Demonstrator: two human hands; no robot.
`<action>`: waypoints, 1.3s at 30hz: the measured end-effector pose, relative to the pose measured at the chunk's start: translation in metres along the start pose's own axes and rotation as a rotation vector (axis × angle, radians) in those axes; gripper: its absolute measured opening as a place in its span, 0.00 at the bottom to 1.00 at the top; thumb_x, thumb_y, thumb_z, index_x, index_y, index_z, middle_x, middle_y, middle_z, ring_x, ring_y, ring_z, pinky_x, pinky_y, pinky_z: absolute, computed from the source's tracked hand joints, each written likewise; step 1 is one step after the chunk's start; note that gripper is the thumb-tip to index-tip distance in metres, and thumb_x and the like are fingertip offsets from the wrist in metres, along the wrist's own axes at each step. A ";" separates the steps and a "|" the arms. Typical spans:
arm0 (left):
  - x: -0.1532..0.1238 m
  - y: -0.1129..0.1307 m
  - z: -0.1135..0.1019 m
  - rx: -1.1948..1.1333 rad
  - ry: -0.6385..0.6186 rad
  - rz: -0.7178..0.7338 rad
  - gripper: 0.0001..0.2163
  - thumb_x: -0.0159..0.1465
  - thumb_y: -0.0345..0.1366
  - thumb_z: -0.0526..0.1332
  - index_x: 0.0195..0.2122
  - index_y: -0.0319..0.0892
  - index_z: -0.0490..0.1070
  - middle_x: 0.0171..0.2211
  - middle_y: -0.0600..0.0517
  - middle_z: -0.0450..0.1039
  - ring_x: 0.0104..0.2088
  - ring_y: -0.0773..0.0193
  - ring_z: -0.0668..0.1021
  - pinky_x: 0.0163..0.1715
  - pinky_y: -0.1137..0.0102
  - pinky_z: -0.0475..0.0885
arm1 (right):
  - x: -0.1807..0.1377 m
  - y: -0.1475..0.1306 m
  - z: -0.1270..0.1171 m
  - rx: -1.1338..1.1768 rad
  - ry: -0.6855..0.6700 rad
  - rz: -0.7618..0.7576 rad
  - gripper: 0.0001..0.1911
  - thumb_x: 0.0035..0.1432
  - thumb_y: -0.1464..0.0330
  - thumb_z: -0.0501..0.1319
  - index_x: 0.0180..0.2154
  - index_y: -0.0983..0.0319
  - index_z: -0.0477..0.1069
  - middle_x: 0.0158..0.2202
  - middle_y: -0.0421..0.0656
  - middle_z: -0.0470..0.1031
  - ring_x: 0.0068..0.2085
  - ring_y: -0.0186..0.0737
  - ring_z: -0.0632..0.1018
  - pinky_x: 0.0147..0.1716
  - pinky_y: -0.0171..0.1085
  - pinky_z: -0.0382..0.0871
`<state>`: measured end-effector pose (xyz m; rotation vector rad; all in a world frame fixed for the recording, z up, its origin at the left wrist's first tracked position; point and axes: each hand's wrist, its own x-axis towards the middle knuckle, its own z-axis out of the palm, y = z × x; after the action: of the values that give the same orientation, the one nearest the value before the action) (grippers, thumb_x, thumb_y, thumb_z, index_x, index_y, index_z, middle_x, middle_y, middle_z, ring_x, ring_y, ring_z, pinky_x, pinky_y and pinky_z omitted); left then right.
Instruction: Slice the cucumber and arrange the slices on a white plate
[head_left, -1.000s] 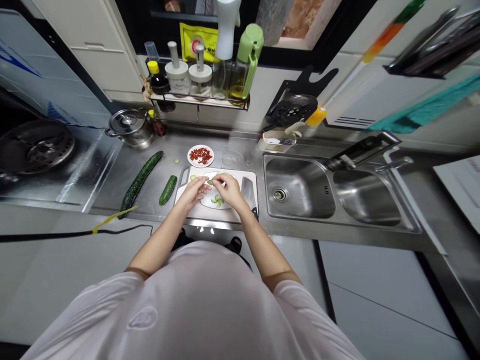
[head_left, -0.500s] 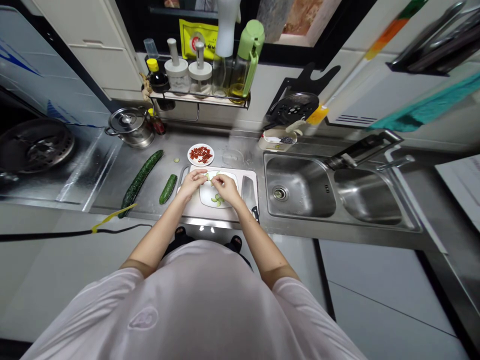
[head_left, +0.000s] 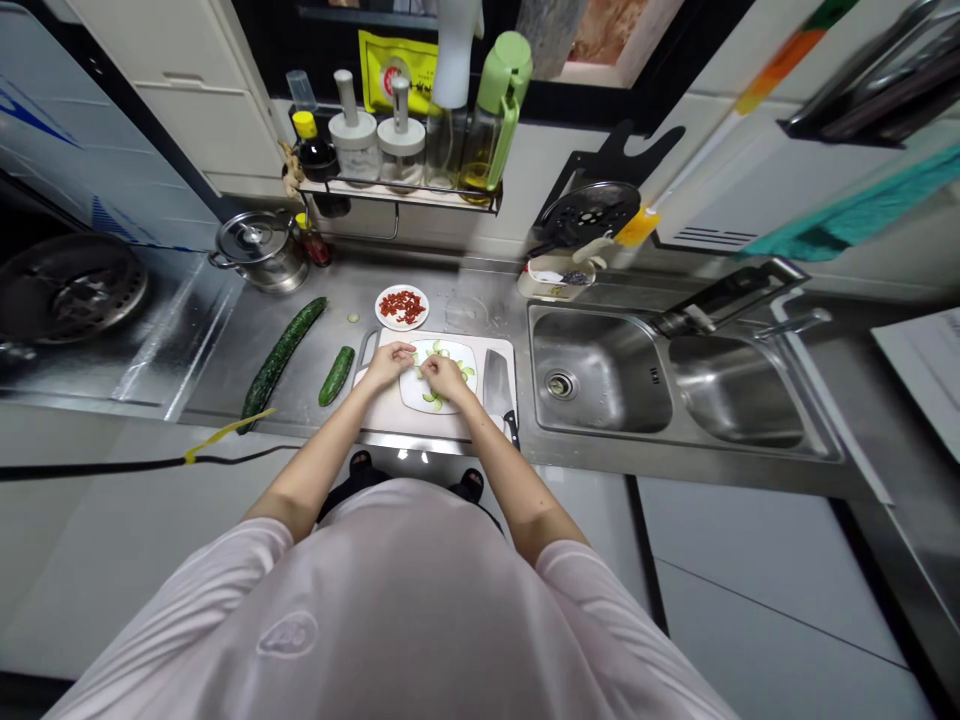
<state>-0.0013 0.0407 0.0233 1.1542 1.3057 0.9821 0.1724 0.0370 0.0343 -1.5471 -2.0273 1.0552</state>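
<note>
fingers, right hand (head_left: 446, 378): tips drawn together over the white plate (head_left: 411, 393); whether they pinch anything, cannot tell. fingers, left hand (head_left: 388, 364): bent, at plate's far left edge; grip, cannot tell. green slices (head_left: 433, 401): on plate, curved, in small groups near, far and right of the right fingertips; right hand nearer to the near and right groups. cutting board (head_left: 381, 417): beneath plate. knife (head_left: 495, 382): right of plate, long axis near to far, handle near. short cucumber (head_left: 337, 376): left of board, far end leaning right.
</note>
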 end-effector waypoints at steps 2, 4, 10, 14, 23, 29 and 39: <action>0.002 -0.009 0.001 0.072 0.014 0.002 0.16 0.46 0.34 0.66 0.37 0.37 0.74 0.23 0.55 0.71 0.24 0.70 0.71 0.29 0.74 0.66 | 0.003 0.002 0.004 -0.046 -0.033 0.023 0.08 0.57 0.71 0.56 0.34 0.62 0.75 0.34 0.40 0.78 0.34 0.34 0.74 0.34 0.30 0.62; 0.004 -0.014 0.001 0.166 0.037 0.007 0.15 0.48 0.33 0.64 0.37 0.37 0.74 0.23 0.55 0.71 0.24 0.70 0.71 0.29 0.73 0.65 | 0.005 0.003 0.007 -0.094 -0.054 0.037 0.09 0.58 0.71 0.56 0.35 0.62 0.75 0.35 0.41 0.78 0.35 0.35 0.75 0.35 0.31 0.63; 0.004 -0.016 0.003 0.499 0.083 0.041 0.13 0.53 0.32 0.60 0.40 0.41 0.76 0.26 0.53 0.73 0.27 0.66 0.72 0.32 0.71 0.66 | 0.006 -0.001 0.012 -0.262 -0.074 0.098 0.11 0.62 0.68 0.53 0.38 0.61 0.74 0.39 0.45 0.78 0.40 0.40 0.76 0.38 0.34 0.64; 0.000 -0.013 0.007 0.700 0.110 0.101 0.13 0.56 0.32 0.59 0.41 0.43 0.77 0.30 0.50 0.75 0.33 0.60 0.74 0.37 0.68 0.66 | 0.005 -0.005 0.015 -0.382 -0.064 0.141 0.13 0.64 0.66 0.50 0.42 0.60 0.73 0.42 0.47 0.77 0.43 0.44 0.76 0.39 0.37 0.64; -0.012 -0.007 0.011 0.983 0.062 0.238 0.13 0.61 0.33 0.56 0.43 0.44 0.77 0.38 0.43 0.71 0.45 0.52 0.69 0.47 0.62 0.63 | -0.004 -0.015 0.014 -0.443 -0.076 0.123 0.14 0.66 0.66 0.49 0.49 0.61 0.68 0.44 0.49 0.76 0.44 0.44 0.76 0.40 0.38 0.64; -0.015 -0.007 0.009 0.991 0.045 0.244 0.12 0.63 0.34 0.56 0.44 0.45 0.77 0.39 0.43 0.70 0.46 0.52 0.68 0.46 0.61 0.64 | -0.012 -0.014 0.012 -0.497 -0.097 0.019 0.15 0.66 0.68 0.49 0.51 0.57 0.68 0.47 0.47 0.74 0.46 0.44 0.74 0.41 0.37 0.63; -0.013 -0.010 0.009 0.954 0.066 0.269 0.12 0.64 0.33 0.56 0.44 0.44 0.77 0.40 0.44 0.69 0.46 0.53 0.69 0.47 0.62 0.64 | -0.012 -0.011 0.020 -0.517 -0.085 0.015 0.16 0.67 0.65 0.48 0.52 0.58 0.68 0.46 0.49 0.73 0.45 0.44 0.74 0.41 0.37 0.63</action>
<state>0.0065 0.0253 0.0156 2.0661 1.7685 0.5552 0.1556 0.0175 0.0309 -1.7784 -2.4876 0.6333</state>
